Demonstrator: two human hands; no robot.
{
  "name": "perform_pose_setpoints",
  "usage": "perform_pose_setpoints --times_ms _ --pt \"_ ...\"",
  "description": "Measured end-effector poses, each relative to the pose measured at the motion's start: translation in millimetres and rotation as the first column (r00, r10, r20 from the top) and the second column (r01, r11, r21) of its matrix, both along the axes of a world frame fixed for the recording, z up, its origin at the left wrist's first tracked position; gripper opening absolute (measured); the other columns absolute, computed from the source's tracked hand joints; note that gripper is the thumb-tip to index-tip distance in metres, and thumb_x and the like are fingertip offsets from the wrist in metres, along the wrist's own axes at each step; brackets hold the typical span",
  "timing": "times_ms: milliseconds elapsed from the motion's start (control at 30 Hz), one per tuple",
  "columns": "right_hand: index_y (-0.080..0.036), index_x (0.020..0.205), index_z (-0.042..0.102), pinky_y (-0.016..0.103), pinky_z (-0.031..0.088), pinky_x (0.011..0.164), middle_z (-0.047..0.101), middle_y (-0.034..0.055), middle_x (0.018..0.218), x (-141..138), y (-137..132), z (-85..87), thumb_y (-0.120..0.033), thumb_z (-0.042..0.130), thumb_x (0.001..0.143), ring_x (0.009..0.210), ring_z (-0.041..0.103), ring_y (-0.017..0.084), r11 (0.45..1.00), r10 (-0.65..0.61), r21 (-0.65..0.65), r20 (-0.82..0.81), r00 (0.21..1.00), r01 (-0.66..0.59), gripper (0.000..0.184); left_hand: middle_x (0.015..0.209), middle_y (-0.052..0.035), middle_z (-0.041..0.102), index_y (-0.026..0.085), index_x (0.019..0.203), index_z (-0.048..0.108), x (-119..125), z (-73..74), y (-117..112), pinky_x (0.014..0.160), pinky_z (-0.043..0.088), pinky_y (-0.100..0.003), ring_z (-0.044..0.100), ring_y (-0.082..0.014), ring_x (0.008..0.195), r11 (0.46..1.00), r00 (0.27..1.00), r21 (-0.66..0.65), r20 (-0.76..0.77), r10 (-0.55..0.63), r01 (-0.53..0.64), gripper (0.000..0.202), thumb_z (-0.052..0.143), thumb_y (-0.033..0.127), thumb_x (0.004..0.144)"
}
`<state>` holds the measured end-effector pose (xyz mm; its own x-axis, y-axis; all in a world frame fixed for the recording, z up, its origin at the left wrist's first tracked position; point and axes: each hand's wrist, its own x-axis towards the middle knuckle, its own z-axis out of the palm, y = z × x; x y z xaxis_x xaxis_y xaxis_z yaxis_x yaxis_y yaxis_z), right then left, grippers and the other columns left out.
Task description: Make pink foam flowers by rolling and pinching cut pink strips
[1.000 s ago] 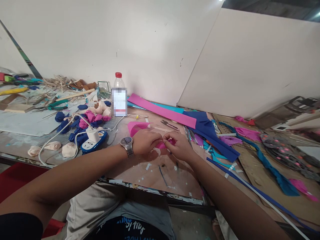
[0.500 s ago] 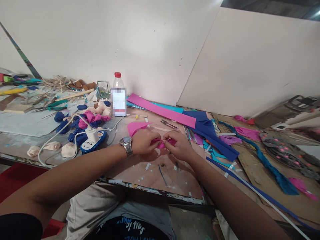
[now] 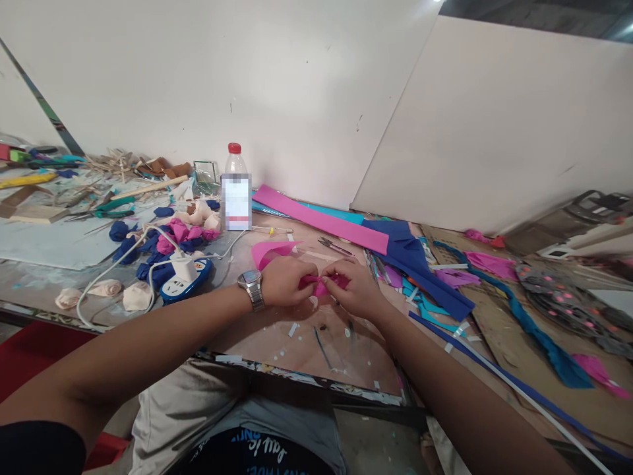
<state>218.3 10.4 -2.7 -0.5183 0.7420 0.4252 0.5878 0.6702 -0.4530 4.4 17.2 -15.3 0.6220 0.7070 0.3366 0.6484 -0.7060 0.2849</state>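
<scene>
Both hands meet over the middle of the table, pinching a bright pink strip of crepe paper (image 3: 324, 290). My left hand (image 3: 288, 280), a metal watch on its wrist, is closed on the left part of it. Closed from the other side, my right hand (image 3: 353, 287) grips the same strip, thumb and forefinger close to the left fingertips. Much of the strip is hidden behind the fingers. A curled pink piece (image 3: 271, 254) rises just behind my left hand. Beyond my right hand lie dark pens (image 3: 336, 247) and a long flat pink strip (image 3: 321, 218) over blue sheets (image 3: 420, 270).
Left of my hands are a blue power strip (image 3: 185, 284) with a white cable, crumpled paper flowers (image 3: 180, 234) and cream ones (image 3: 106, 288). A phone (image 3: 236, 204) leans on a red-capped bottle (image 3: 235, 155). Cardboard (image 3: 509, 343) with a teal twisted strip (image 3: 539, 343) lies to the right.
Hardly anything differs. My fingers have shifted slightly on the pink strip, and the whole view has moved a little.
</scene>
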Motion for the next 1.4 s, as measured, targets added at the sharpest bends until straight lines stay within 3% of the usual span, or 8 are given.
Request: perform_pose_setpoints --times_ms 233,433,633,900,1167,1400 --pt "-0.022 0.080 0.064 0.039 0.042 0.088 0.073 0.0024 0.078 1.1 1.8 -3.9 -0.022 0.057 0.089 0.075 0.061 0.020 0.999 0.030 0.024 0.039 0.999 -0.031 0.011 0.074 -0.0024 0.071 0.022 0.082 0.067 0.1 2.1 -1.5 0.057 0.028 -0.031 0.062 -0.0190 0.067 1.000 1.000 -0.026 -0.002 0.013 -0.013 0.019 0.057 0.037 0.087" --pt "-0.021 0.078 0.062 0.037 0.042 0.079 0.071 0.0033 0.078 4.2 4.1 -3.3 -0.022 0.057 0.087 0.074 0.061 0.020 0.998 -0.039 0.042 0.023 0.999 0.038 0.011 0.071 -0.0014 0.068 0.021 0.077 0.065 -1.5 5.0 0.9 0.059 0.032 -0.030 0.058 -0.0170 0.064 0.996 0.997 -0.086 0.066 0.039 -0.033 0.022 0.053 0.034 0.090" --pt "-0.021 0.080 0.066 0.033 0.045 0.072 0.072 0.0038 0.079 3.4 1.5 0.3 -0.022 0.059 0.088 0.074 0.063 0.020 0.999 -0.018 0.027 -0.019 1.000 0.019 0.011 0.072 -0.0009 0.068 0.021 0.077 0.067 -1.8 3.7 2.9 0.061 0.033 -0.030 0.056 -0.0163 0.065 0.993 0.993 -0.113 0.106 0.056 -0.044 0.019 0.053 0.029 0.087" --pt "-0.022 0.082 0.068 0.036 0.047 0.077 0.076 0.0042 0.082 3.0 1.4 -0.6 -0.022 0.061 0.088 0.077 0.066 0.021 1.000 0.003 0.025 -0.001 1.000 -0.003 0.009 0.070 -0.0017 0.066 0.020 0.072 0.066 -0.7 6.3 1.3 0.056 0.029 -0.030 0.052 -0.0160 0.062 0.991 0.995 -0.127 0.089 0.052 -0.041 0.022 0.051 0.026 0.087" --pt "-0.022 0.086 0.071 0.036 0.047 0.078 0.077 0.0042 0.085 -0.3 -2.5 1.1 -0.025 0.061 0.092 0.077 0.067 0.020 0.999 0.030 -0.012 0.011 0.999 -0.030 0.012 0.077 -0.0037 0.068 0.019 0.074 0.066 -0.3 6.7 1.4 0.066 0.041 -0.029 0.059 -0.0175 0.073 0.977 0.993 -0.211 0.116 0.011 0.014 0.022 0.048 0.023 0.085" --pt "-0.024 0.088 0.075 0.040 0.048 0.085 0.079 0.0026 0.085 -0.5 -1.7 -2.4 -0.025 0.064 0.091 0.077 0.069 0.020 0.999 0.036 0.020 -0.008 0.999 -0.036 0.011 0.075 -0.0034 0.068 0.019 0.071 0.064 0.3 5.9 2.5 0.065 0.041 -0.029 0.059 -0.0176 0.073 0.963 0.991 -0.267 0.133 0.014 0.023 0.020 0.048 0.023 0.082"
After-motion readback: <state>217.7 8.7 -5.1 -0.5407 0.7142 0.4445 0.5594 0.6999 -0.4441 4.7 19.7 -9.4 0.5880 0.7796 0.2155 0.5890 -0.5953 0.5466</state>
